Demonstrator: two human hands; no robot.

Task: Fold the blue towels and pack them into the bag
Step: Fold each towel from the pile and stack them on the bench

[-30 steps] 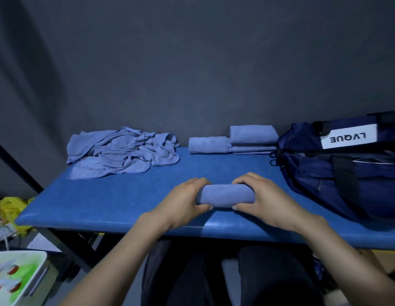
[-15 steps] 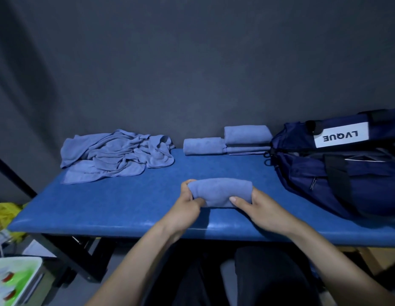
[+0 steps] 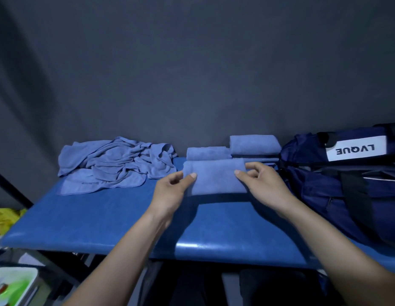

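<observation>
My left hand [image 3: 170, 191] pinches the left edge of the folded towel [image 3: 215, 176] while my right hand [image 3: 263, 184] pinches its right edge, holding it above the blue table [image 3: 104, 217]. Behind it sit folded towels [image 3: 253, 144]; crumpled towels [image 3: 117, 162] lie left, the bag [image 3: 346, 180] right

Three folded towels: one held [image 3: 215, 176], two at 12 o'clock [image 3: 206, 153] [image 3: 253, 144]; one crumpled pile [image 3: 113, 163]; one bag [image 3: 350, 180]; two hands [image 3: 170, 192] [image 3: 263, 184].
</observation>
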